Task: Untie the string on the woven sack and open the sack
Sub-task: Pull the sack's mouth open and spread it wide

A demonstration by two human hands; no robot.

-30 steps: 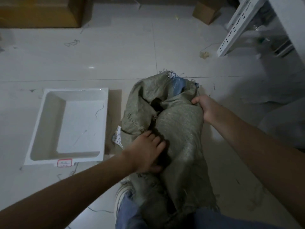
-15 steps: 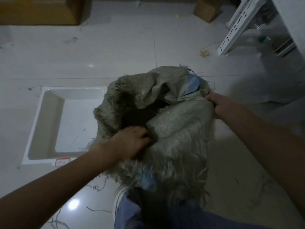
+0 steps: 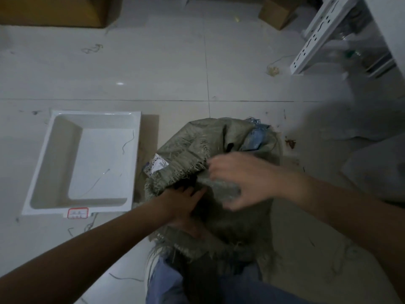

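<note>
A grey-green woven sack [image 3: 192,145] with frayed edges stands on the floor between my legs, its mouth loose and gaping dark. A white barcode label [image 3: 156,166] sticks to its left side, and blue fabric [image 3: 256,137] shows at its far rim. My left hand [image 3: 182,200] reaches into the dark opening, its fingers against the inner fold of the sack. My right hand [image 3: 238,178] is over the mouth, blurred, fingers spread and curled at a fold of the cloth. I see no string tied on the sack.
A white plastic tray [image 3: 43,163] with a red-bordered label lies on the tiled floor to the left. A white slotted metal rack [image 3: 317,34] stands far right, cardboard boxes [image 3: 276,13] at the back. Loose threads litter the floor. Blue trousers [image 3: 166,284] are below.
My right hand left the sack's right rim and moved left over the mouth. My left hand went deeper into the opening. The sack's top dropped lower, baring its label.
</note>
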